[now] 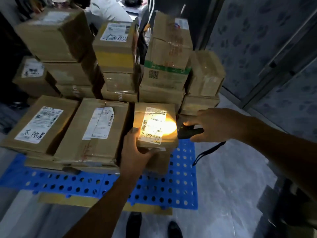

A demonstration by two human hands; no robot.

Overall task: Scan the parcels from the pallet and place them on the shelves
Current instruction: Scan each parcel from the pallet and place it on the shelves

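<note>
Head view: scanner lights small parcel.
Hands: left hand grips parcel; right hand, scanner.
Remaining: pallet stack, shelving.

Blue perforated pallet on pale floor, loaded with cardboard boxes.
Pallet lies flat; a cardboard sheet juts from under its near edge. Taped, labelled boxes stacked low at front left, taller behind. Round holes show along near edge and right corner.
</note>
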